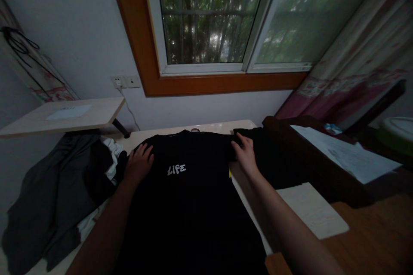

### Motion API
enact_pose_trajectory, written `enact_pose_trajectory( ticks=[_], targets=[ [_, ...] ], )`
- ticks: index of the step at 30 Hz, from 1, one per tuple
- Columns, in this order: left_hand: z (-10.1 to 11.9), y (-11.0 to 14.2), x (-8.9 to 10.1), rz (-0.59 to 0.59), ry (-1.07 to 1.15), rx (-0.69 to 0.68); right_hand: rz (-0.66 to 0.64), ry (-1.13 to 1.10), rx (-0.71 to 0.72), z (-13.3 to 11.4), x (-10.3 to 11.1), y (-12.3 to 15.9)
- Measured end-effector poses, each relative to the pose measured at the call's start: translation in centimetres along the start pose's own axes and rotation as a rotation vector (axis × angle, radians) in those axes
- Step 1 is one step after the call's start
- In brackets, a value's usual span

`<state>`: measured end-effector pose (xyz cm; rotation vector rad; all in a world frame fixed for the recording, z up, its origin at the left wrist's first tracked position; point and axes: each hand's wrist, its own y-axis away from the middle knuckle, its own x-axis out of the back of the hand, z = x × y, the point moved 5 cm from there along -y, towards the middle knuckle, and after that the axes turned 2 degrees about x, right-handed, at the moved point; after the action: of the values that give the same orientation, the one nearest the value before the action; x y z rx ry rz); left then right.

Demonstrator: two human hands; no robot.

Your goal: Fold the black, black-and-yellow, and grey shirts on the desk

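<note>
A black T-shirt (pixel 193 206) with white lettering lies spread out before me, its collar toward the window. My left hand (pixel 139 164) rests flat on the shirt's left shoulder and sleeve, fingers apart. At the opposite sleeve, my right hand (pixel 245 152) touches the cloth with thumb and forefinger spread; part of the fabric beneath is too dark to make out. A small yellow patch (pixel 230 173) shows at the shirt's right edge. Under it all is a pale tabletop (pixel 222 127).
Dark grey and white clothes (pixel 48 197) are heaped on the left, below a raised wooden shelf (pixel 97 111). More black cloth (pixel 277 159) lies to the right, near a pale board (pixel 312 208) and a dark wooden piece with a paper sheet (pixel 345 152). A window (pixel 213 30) is ahead.
</note>
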<state>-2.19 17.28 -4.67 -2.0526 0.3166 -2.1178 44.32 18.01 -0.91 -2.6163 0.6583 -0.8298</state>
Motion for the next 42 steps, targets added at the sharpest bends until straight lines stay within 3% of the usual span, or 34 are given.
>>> enact_pose_trajectory(
  ticks=[5,13,17,21,30,36,42],
  targets=[
    [0.2,0.1,0.2,0.028,-0.003,-0.018,-0.021,-0.025,0.176,-1.8,0.7,0.8],
    [0.3,0.1,0.5,0.059,0.022,-0.027,-0.025,-0.048,0.144,-0.5,-0.2,0.4],
    [1.5,0.0,0.8,0.056,0.064,-0.119,-0.076,-0.091,0.139,0.2,-1.0,0.1],
    [4.5,0.2,1.3,0.024,0.115,-0.272,-0.103,-0.085,0.149,0.6,-1.5,0.1],
    [14.6,0.9,2.4,-0.073,0.255,-0.585,-0.132,0.150,0.030,-0.1,-1.0,0.8],
    [19.6,-0.4,1.9,-0.103,0.320,-0.573,-0.177,0.161,0.136,-0.9,-0.6,0.5],
    [21.5,-1.8,0.1,-0.149,0.281,-0.511,-0.186,-0.026,0.173,-0.3,-1.0,-0.2]
  ],
)
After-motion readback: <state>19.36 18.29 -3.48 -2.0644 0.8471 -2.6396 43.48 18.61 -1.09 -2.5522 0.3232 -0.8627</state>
